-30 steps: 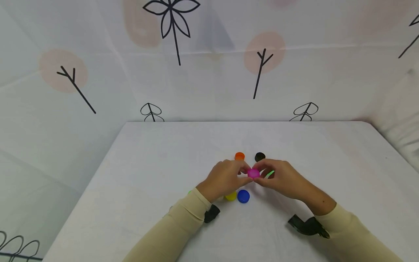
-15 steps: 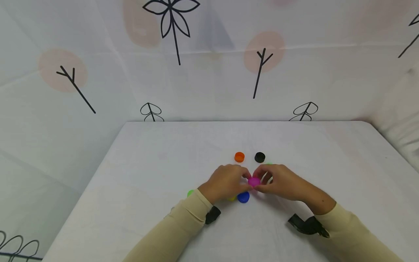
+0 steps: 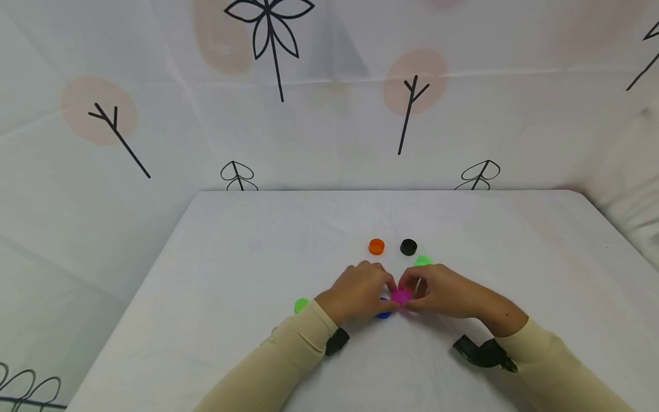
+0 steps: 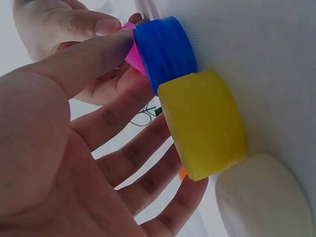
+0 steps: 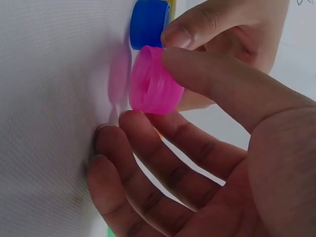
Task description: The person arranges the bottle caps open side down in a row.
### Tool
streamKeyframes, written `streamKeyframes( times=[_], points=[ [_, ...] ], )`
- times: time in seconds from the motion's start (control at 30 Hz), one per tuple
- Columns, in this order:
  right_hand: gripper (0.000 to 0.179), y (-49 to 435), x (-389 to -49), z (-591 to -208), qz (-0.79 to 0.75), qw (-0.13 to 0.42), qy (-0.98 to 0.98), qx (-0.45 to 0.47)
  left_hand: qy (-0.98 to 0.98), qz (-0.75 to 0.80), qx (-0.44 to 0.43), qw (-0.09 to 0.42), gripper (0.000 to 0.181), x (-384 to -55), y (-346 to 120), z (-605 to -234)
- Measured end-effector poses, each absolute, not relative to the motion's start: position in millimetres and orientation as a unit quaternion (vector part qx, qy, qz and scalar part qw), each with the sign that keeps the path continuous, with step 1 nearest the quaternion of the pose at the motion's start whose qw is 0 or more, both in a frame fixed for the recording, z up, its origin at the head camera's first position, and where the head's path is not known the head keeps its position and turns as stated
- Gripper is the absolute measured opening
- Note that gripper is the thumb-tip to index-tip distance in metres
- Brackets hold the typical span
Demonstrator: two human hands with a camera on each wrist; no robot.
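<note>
L hand [image 3: 357,290] & R hand [image 3: 449,293] fingers pinch pink cap [image 5: 157,84]; best eased level onto table [image 3: 242,246], R-edge side of blue cap [image 5: 149,24], w/o bump.

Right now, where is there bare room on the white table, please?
Bare: beyond the round plastic orange cap and black cap; left of the leftmost green cap. Crowded: around the left hand, pink cap, blue cap and yellow cap.

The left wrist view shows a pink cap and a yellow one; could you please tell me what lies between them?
The blue cap lies between the pink cap and the yellow cap, as the left wrist view shows.
</note>
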State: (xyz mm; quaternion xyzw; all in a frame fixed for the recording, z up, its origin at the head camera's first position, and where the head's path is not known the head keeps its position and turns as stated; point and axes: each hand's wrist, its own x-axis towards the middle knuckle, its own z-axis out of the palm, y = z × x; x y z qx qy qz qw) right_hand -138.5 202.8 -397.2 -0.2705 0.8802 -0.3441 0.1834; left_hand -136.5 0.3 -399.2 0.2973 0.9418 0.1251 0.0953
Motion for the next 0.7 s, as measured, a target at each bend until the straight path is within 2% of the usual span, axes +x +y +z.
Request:
streamKeyframes(
  times=[0.7],
  points=[
    [0.031, 200.4, -137.2, -401.0, -0.323, 0.194, 0.881, -0.287, 0.942, 0.097, 0.313, 0.074, 0.020, -130.2, 1.7, -398.7]
  ],
)
